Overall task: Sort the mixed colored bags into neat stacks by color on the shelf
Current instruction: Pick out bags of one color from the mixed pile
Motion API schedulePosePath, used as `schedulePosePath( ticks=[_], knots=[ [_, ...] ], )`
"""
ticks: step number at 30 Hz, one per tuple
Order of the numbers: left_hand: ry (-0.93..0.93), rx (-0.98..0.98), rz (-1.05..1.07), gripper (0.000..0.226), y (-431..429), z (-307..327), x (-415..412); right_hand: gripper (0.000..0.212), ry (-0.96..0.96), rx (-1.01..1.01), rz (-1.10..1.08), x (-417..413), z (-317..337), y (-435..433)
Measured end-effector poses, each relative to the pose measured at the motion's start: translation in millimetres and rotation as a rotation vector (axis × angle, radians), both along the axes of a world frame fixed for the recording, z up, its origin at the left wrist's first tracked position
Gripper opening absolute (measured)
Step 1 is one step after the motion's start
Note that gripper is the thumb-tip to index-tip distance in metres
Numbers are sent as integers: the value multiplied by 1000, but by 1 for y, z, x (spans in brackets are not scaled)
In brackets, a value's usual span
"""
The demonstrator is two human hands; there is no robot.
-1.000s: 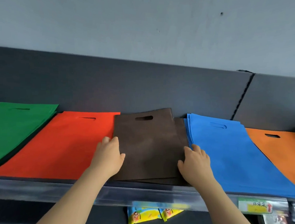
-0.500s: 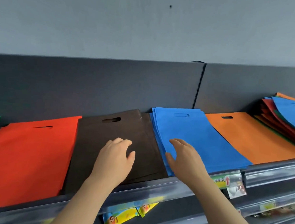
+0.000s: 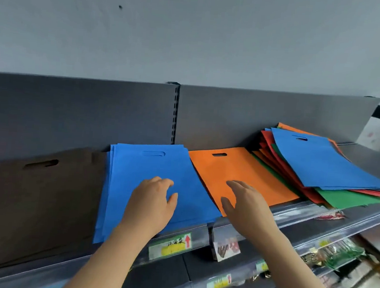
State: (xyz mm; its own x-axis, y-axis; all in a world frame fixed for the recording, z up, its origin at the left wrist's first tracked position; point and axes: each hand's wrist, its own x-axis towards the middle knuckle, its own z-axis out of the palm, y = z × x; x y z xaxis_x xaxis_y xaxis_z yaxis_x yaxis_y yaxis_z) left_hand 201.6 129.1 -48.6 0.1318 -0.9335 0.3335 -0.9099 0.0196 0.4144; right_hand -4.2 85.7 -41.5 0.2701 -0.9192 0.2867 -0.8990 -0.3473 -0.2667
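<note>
The left hand (image 3: 152,205) is over the stack of flat blue fabric bags (image 3: 134,169) and the right hand (image 3: 244,207) over the orange fabric bag (image 3: 241,168). Both are released, grasping nothing. The mixed-colour pile of bags (image 3: 324,163) lies far right on the grey shelf (image 3: 304,213).

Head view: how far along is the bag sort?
Done: brown stack, blue stack and orange stack lie side by side, one color each. In hand: nothing; the left hand is over the blue stack, the right hand over the orange, both open. Left: the mixed pile on the right, blue on top of red, green and orange bags.
</note>
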Motion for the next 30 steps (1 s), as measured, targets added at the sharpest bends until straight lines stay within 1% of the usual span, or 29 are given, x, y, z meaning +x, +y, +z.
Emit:
schedulePosePath(
  ticks=[6,9,16,22,26,30],
  knots=[
    [18,-22,-53,39,-48,-5,-85,49,29,9,-68,-90,-3,-35],
    [23,-29,-84,40,-71,-6,-114,44,30,26,-126,-124,-3,-53],
    [12,-25,-168,39,-130,-3,-164,32,17,27,-229,-175,0,-99],
    [10,-26,-244,37,-186,3,-207,36,10,28,-316,-215,1,-136],
    [49,24,-311,37,-213,5,-243,38,-7,61,-424,-258,1,-162],
    [69,126,-327,40,-236,3,-271,39,-1,111,-502,-304,-2,-191]
  ],
)
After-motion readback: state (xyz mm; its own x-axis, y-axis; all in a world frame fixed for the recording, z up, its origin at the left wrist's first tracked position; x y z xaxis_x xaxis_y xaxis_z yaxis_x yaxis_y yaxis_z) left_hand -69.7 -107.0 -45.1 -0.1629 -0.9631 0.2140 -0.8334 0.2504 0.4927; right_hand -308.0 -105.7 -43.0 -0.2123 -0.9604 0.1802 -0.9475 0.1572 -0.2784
